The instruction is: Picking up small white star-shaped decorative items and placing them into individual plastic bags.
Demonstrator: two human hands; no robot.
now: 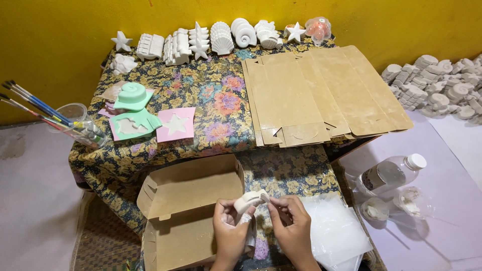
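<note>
I see both hands pinching a small white plaster shell at lower centre of the frame.

The floral-cloth table [211, 100] fills the middle; flat cardboard box blanks [321, 90] lie at its right, an open cardboard box [186, 211] sits lower left of centre. My left hand [228, 228] and right hand [291, 226] meet, fingertips pressed on the plaster shell [249, 199] just above them. A row of white plaster figures [211, 40] lines the top edge; a clear plastic bottle [391, 173] lies at right.
</note>
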